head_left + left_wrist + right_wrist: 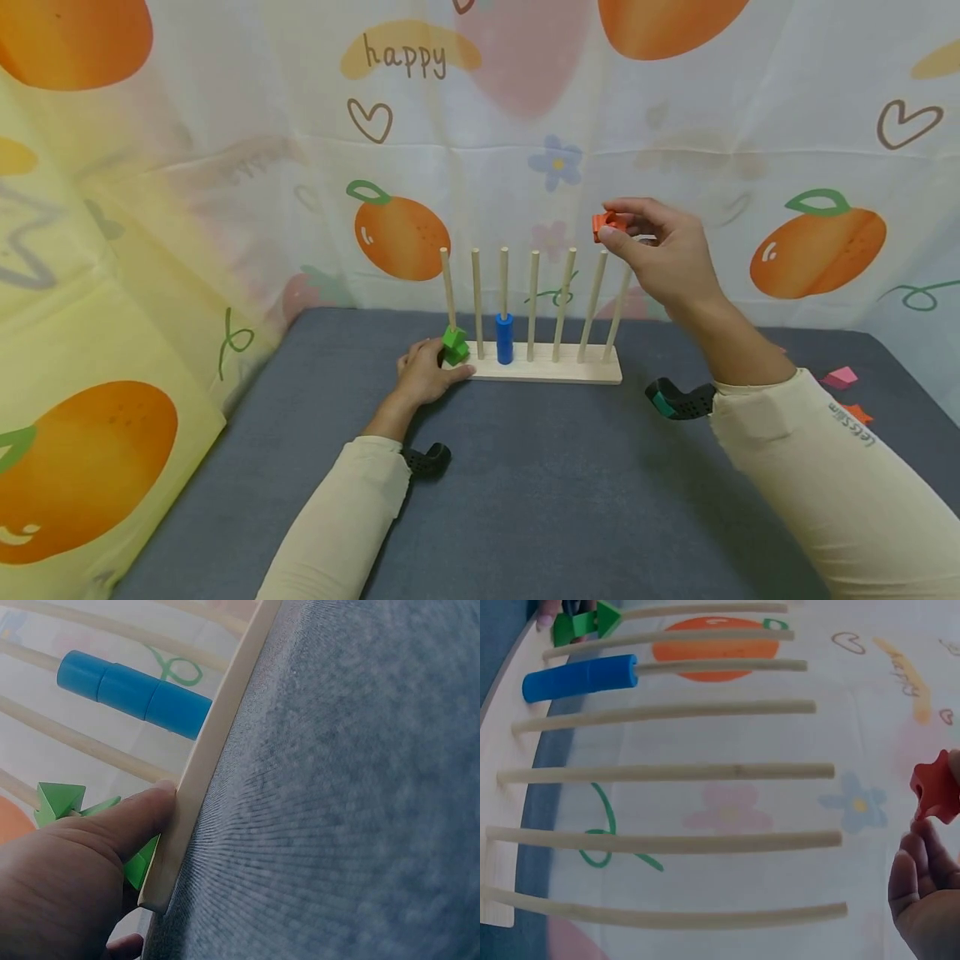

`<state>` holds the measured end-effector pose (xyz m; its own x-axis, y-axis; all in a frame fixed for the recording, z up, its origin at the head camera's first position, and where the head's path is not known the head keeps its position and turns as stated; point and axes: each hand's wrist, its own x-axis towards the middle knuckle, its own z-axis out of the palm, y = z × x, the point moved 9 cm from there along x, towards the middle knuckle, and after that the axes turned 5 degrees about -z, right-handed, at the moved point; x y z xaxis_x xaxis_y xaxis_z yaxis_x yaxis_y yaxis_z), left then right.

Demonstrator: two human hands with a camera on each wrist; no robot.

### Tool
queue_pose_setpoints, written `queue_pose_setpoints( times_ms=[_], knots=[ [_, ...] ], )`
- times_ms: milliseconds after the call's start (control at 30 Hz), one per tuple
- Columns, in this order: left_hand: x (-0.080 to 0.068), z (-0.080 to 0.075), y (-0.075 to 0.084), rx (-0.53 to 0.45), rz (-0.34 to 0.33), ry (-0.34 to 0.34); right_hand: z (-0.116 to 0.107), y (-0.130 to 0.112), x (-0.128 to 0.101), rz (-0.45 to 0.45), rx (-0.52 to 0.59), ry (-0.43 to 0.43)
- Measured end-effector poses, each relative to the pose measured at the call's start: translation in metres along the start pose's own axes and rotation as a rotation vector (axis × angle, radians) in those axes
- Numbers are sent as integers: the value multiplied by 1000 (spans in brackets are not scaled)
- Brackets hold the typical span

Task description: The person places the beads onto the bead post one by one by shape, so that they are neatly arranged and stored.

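Note:
A wooden rack (555,371) with several upright pegs stands on the grey table. Green pieces (454,344) sit low on the leftmost peg and a blue cylinder stack (505,337) on the third. My left hand (427,375) grips the rack's left end, its thumb (135,817) pressed along the base edge (217,735) beside the green pieces (60,799). My right hand (618,225) pinches a red star-shaped piece (604,223) in the air, just above the tops of the two rightmost pegs. In the right wrist view the red piece (934,787) hangs beyond the peg tips.
A pink piece (840,377) and an orange piece (857,412) lie on the table at the right, behind my right forearm. A fruit-printed cloth (480,167) closes off the back and left side. Grey table surface (540,500) spreads in front of the rack.

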<state>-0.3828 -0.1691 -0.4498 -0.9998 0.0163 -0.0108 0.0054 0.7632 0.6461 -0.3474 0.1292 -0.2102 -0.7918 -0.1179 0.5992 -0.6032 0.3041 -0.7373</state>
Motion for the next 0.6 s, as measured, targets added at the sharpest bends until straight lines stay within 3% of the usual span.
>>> queue_pose_setpoints(
  times_ms=[400,600],
  knots=[
    [0,0,-2,2,-12,5,31,19,7,78,-69,-109],
    [1,0,-2,7,-8,5,38,30,7,136,-58,-122]
  ],
)
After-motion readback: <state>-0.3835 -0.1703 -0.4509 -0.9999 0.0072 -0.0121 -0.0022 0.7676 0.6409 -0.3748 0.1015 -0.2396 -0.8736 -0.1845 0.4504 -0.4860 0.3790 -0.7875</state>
